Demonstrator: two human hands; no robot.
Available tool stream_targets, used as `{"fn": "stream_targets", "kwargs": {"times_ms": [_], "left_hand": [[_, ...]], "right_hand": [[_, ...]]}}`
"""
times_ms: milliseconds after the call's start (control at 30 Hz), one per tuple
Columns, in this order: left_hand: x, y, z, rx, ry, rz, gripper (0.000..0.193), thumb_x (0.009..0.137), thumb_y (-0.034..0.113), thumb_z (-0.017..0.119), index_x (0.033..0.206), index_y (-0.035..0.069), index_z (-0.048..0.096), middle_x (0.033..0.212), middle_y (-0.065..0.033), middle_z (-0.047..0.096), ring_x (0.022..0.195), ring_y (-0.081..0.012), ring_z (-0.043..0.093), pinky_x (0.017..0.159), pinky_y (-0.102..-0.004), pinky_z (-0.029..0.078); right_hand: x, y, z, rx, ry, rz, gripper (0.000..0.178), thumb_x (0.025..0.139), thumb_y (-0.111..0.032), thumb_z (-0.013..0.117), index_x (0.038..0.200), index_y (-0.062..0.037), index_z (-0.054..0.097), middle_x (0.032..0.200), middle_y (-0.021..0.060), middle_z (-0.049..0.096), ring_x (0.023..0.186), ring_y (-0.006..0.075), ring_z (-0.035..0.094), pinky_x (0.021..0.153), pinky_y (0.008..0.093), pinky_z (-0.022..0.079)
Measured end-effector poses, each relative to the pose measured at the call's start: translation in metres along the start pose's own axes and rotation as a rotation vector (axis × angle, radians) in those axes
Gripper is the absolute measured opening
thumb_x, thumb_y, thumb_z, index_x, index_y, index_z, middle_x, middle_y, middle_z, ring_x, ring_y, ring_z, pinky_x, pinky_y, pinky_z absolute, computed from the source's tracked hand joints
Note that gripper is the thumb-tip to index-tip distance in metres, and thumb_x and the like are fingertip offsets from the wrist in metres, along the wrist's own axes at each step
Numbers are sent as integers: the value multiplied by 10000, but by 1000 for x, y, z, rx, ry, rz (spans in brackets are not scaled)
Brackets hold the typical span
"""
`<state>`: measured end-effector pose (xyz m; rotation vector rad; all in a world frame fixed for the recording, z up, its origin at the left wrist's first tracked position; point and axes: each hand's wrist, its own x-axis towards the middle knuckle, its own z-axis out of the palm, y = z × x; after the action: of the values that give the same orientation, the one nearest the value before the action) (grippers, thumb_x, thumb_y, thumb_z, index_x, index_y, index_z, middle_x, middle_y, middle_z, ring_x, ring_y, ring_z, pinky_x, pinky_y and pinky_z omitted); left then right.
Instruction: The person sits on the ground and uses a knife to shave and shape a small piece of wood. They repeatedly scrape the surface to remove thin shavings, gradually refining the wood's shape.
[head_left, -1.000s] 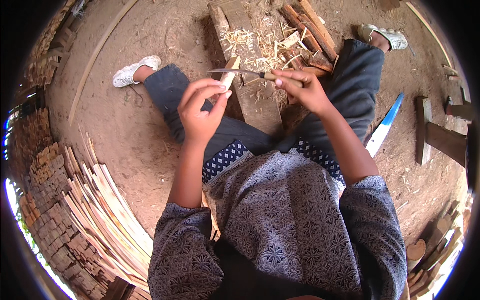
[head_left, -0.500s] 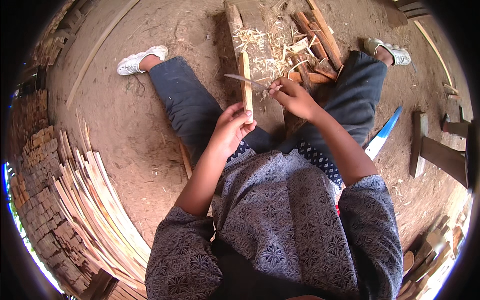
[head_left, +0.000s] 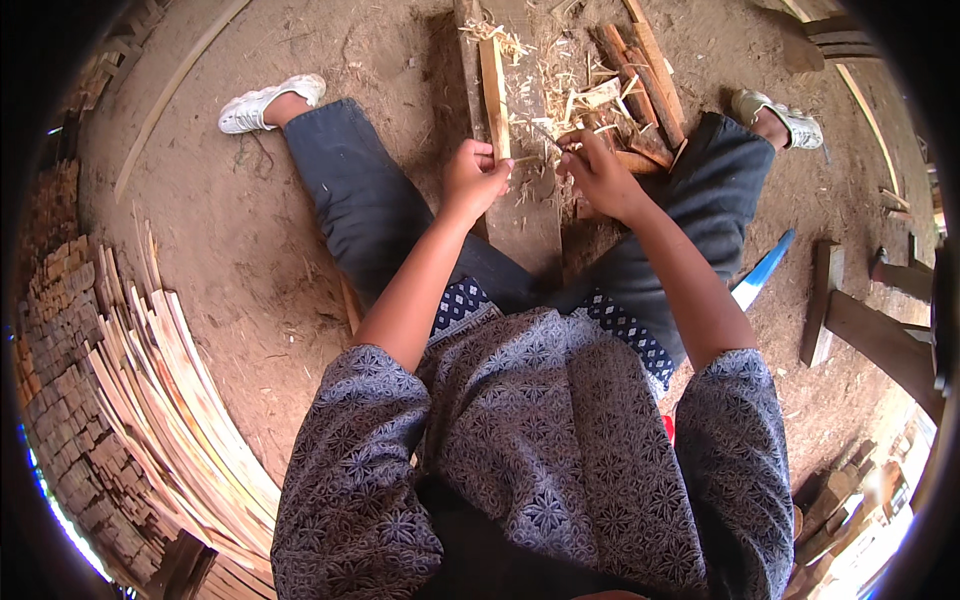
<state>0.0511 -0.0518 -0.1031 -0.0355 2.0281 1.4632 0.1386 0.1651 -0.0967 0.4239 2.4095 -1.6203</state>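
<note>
My left hand (head_left: 472, 182) is closed round the near end of a pale squared wooden stick (head_left: 493, 85). The stick points away from me, its far end over shavings on a long plank (head_left: 527, 225) between my legs. My right hand (head_left: 597, 175) is closed on a knife (head_left: 544, 132). Only a little of its thin blade shows, just right of the stick, and its handle is hidden in my fingers. Curled wood shavings (head_left: 560, 105) are scattered over the plank beside both hands.
Reddish-brown wood pieces (head_left: 630, 80) lie beyond my right hand. A blue-and-white blade-like object (head_left: 765, 270) rests beside my right leg. Long pale strips (head_left: 185, 390) and stacked wood blocks (head_left: 65, 400) line the left. A wooden bench-like frame (head_left: 870, 330) stands at the right.
Both hands have moved farther away from me, with the stick and knife. The knife blade crossed the stick before; now it is to the stick's right and shows less.
</note>
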Motion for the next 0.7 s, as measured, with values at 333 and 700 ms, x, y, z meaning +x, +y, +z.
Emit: {"fn": "stream_targets", "kwargs": {"times_ms": [333, 700], "left_hand": [[1, -31, 35, 771, 610, 485, 600, 901, 402, 728, 1263, 34, 422, 1301, -226, 467, 1241, -411, 469, 1052, -502, 389], [22, -29, 47, 519, 510, 196, 725, 939, 483, 649, 1319, -99, 445, 1265, -299, 579, 1143, -454, 619, 920, -538, 527]], "right_hand": [[28, -25, 23, -409, -10, -25, 324, 992, -281, 593, 1315, -263, 614, 984, 125, 750, 966, 336, 725, 847, 466, 551], [32, -35, 31, -414, 165, -44, 231, 967, -334, 636, 1157, -233, 721, 1021, 108, 756, 927, 327, 724, 805, 464, 566]]}}
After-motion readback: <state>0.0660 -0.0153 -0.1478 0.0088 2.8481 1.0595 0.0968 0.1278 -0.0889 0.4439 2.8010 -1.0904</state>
